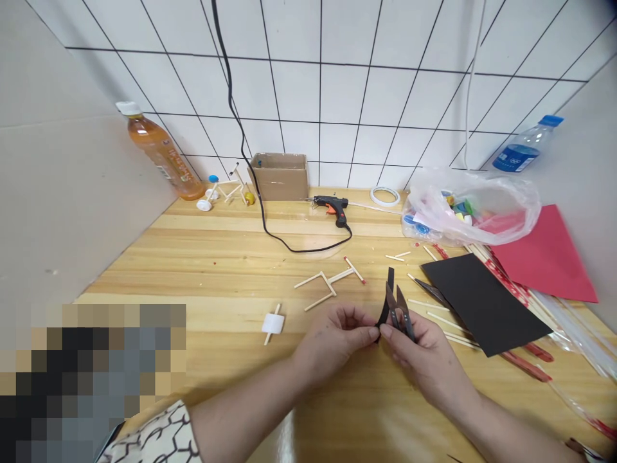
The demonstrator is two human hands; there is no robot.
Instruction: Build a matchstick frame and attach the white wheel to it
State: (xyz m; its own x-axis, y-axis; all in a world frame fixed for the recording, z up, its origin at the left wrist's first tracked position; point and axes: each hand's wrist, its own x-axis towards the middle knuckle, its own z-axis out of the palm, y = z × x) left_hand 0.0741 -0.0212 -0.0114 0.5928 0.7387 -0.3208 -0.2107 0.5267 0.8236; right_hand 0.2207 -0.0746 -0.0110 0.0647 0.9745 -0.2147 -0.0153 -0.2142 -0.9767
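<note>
A narrow black paper strip (pixel 390 276) stands upright, its lower end pinched in the fingers of my left hand (pixel 335 337). My right hand (pixel 427 357) is closed around a pair of dark thread snips (pixel 403 307). Their two blades point up and stand apart, just right of the strip. The thumbs of both hands come close together at the strip's foot. Farther back lies a small frame of joined wooden sticks (pixel 330 281), two stick ends tipped red. Left of my hands, a white piece (pixel 272 323) sits around a short stick.
A black sheet (pixel 484 305) and a red sheet (pixel 559 257) lie at right over loose sticks. Behind are a hot glue gun (pixel 332 207) with its cable, a cardboard box (pixel 279 177), a tape roll (pixel 384 196), a plastic bag (pixel 511 206) and two bottles, one orange (pixel 161 151).
</note>
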